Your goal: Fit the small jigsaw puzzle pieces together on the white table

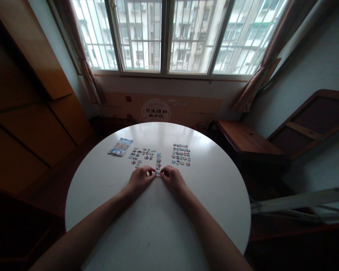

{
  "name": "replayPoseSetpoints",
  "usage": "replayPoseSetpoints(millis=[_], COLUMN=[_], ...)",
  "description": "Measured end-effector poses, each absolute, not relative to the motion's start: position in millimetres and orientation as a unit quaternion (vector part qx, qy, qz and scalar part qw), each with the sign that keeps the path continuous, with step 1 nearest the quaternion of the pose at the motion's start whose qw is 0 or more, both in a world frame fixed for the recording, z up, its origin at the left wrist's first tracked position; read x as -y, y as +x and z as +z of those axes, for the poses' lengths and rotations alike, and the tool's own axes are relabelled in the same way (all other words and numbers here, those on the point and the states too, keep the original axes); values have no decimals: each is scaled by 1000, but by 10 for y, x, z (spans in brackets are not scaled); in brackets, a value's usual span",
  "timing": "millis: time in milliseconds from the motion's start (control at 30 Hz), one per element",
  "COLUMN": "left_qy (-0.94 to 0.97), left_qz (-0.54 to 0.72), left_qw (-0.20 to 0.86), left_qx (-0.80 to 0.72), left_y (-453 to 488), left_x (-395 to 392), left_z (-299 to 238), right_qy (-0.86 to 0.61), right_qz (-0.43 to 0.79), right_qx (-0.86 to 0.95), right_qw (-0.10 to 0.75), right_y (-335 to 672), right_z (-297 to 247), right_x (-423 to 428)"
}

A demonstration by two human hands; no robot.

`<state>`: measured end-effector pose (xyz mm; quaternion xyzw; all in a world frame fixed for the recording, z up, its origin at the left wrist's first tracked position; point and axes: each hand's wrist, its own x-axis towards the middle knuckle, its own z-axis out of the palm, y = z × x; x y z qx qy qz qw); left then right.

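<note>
A narrow upright strip of joined jigsaw pieces (158, 160) lies on the white round table (152, 229). At its near end is a jigsaw piece (157, 173), pinched from both sides by my fingertips. My left hand (141, 177) closes on its left edge, thumb and forefinger curled together. On the opposite edge my right hand (172, 176) has its fingers bent in the same way. Fingers partly cover the piece, so its outline is unclear. Loose jigsaw pieces (135, 156) are scattered beyond my left hand. Past my right hand, more jigsaw pieces (181, 153) are laid out in rows.
A colourful picture sheet (121, 146) rests at the table's far left. Behind the table stands a printed panel (186, 109) beneath the barred window. A wooden bench (245, 137) is at the right, and wooden cabinets (36, 124) line the left.
</note>
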<state>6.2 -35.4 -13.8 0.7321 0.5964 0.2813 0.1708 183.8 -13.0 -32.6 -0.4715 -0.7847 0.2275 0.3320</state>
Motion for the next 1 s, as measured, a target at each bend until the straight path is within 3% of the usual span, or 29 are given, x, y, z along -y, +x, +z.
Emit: replayPoseSetpoints(millis=[1000], left_qy=[743], left_qz=[273], left_qw=[165], left_qx=[-589], left_y=[44], left_x=[347], left_z=[-162], right_qy=[-468], right_qz=[214], right_qx=[799], right_qw=[311], right_y=[1839], right_z=[-321], right_x=[135])
